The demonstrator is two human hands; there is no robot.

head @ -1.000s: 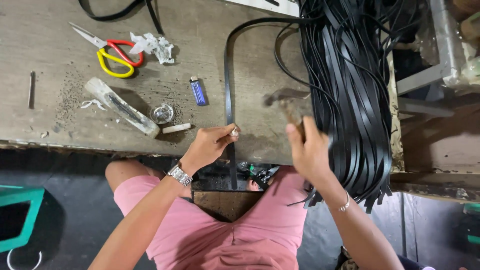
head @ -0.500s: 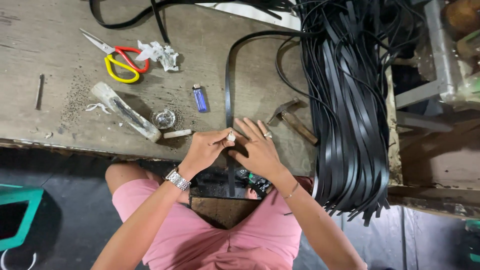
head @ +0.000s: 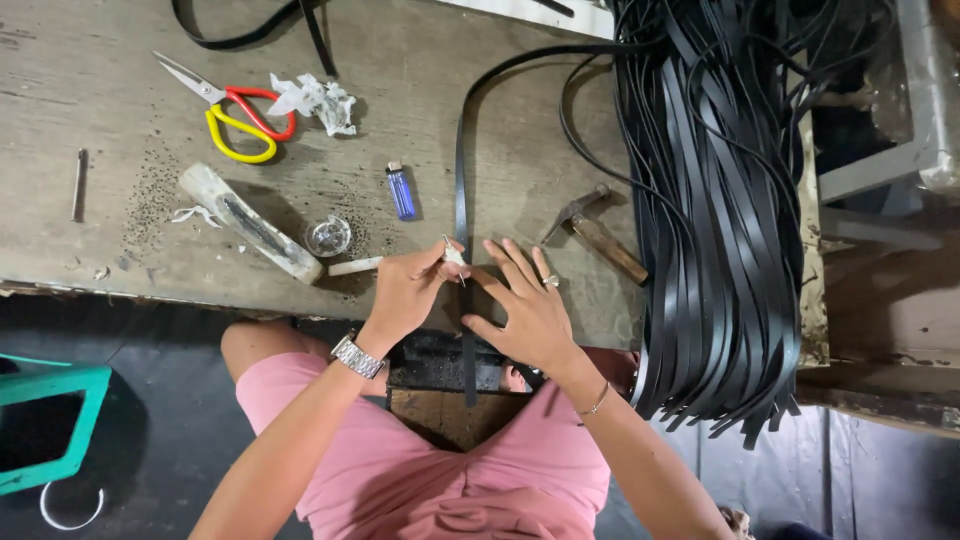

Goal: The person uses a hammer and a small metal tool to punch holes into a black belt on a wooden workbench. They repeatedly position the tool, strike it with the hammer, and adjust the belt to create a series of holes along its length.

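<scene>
A long black strap (head: 463, 170) runs down the worn wooden bench (head: 130, 240) and over its front edge. My left hand (head: 405, 295) pinches a small metal piece against the strap near the edge. My right hand (head: 528, 305) lies flat with fingers spread, pressing the strap down just right of the left hand. A hammer (head: 598, 232) with a wooden handle rests on the bench right of my right hand, apart from it.
A thick bundle of black straps (head: 715, 200) hangs over the bench's right side. Red and yellow scissors (head: 235, 115), a blue lighter (head: 401, 192), a small round tin (head: 327, 236), a pale handled tool (head: 250, 222) and crumpled paper (head: 318, 102) lie left. A teal frame (head: 50, 425) stands below.
My right hand gripped the hammer a second ago, then set it on the bench and moved left onto the strap. The left hand has stayed pinching at the strap.
</scene>
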